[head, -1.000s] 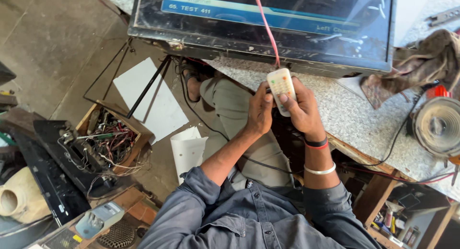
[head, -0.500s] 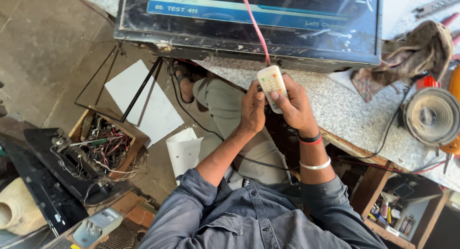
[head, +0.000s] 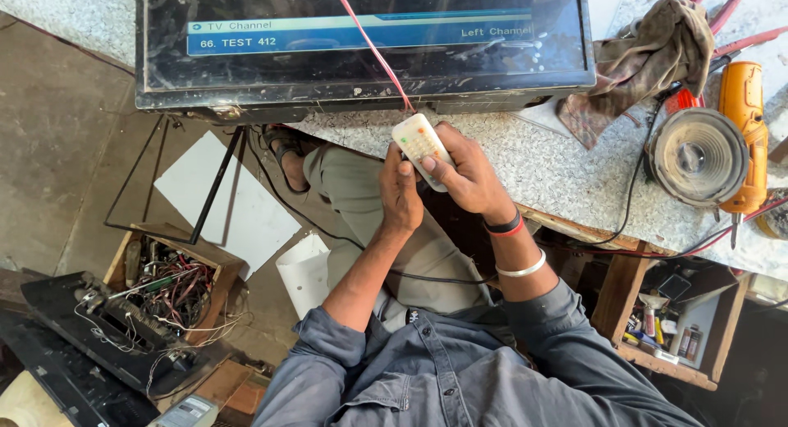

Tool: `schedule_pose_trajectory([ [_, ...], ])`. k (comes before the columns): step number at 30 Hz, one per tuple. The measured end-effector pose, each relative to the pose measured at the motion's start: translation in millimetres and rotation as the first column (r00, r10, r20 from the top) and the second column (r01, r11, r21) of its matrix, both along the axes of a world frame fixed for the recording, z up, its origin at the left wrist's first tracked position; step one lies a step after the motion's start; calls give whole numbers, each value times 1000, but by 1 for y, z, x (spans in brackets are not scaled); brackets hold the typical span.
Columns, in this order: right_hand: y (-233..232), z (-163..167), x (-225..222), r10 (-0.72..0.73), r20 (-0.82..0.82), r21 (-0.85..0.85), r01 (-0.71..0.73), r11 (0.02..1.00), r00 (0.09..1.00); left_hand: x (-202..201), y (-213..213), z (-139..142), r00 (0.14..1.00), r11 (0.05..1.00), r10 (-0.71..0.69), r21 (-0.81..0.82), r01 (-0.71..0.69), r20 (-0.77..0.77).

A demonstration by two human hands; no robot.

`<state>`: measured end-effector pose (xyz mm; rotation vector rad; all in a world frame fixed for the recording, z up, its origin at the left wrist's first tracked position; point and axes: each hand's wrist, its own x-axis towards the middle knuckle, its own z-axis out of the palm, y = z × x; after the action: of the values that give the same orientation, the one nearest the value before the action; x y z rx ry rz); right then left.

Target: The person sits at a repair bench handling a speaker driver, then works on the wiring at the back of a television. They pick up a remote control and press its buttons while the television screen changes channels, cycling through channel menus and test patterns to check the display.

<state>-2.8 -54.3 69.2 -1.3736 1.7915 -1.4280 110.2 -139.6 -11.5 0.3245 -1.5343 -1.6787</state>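
Together, both hands: left hand (head: 400, 199) and right hand (head: 465, 176) clasp the remote.
Remote (head: 419, 146): one, white, small coloured buttons.
Television (head: 361, 45): one.

A flat television screen (head: 365, 41) lies on the speckled worktop, just beyond the fingertips of both hands. Its panel is rectangular, dark and glossy, with a black frame. A blue horizontal banner with pale lettering runs across the panel's upper part, well beyond the fingers.

A small grey-white box with a printed label (head: 190, 412) lies on the floor at the bottom edge of the view, well behind and to the left of the fingers.

Small bottles and packets (head: 661, 328) stand in a wooden compartment under the worktop, behind and to the right of the fingers; details are too small to tell.
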Motion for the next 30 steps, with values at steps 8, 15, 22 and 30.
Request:
schedule_pose_trajectory([
  [8,-1,-3,1,-4,38,7,4,1000,999,1,-1,4,1000,999,4,-39,-3,13],
  [15,-1,-6,1,-12,39,6,11,1000,999,0,-1,3,1000,1000,-13,-5,13,-9],
  [22,0,-12,0,-12,45,-9,13,1000,999,2,-1,1,1000,1000,10,-19,-10,11],
  [30,3,-20,8,-153,185,-278,201,939,971,1,2,5,997,995,-81,59,82,-18],
])
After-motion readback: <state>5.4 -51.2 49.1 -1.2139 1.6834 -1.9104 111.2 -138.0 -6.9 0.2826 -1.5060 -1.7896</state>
